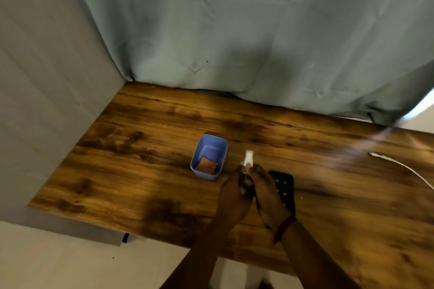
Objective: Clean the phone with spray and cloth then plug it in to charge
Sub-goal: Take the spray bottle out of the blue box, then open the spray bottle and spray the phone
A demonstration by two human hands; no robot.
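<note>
Both hands meet over the middle of the wooden table around a small spray bottle with a white top. My left hand grips the bottle's body from the left. My right hand holds it from the right, fingers near the white top. A black phone lies flat on the table just right of the hands, partly hidden by my right hand. An orange-brown cloth lies folded inside a blue plastic bin left of the bottle. A white charging cable lies at the right.
A grey-green curtain hangs along the table's back edge. A grey panel stands at the table's left side. The table's front edge runs diagonally below my forearms, with pale floor beyond it.
</note>
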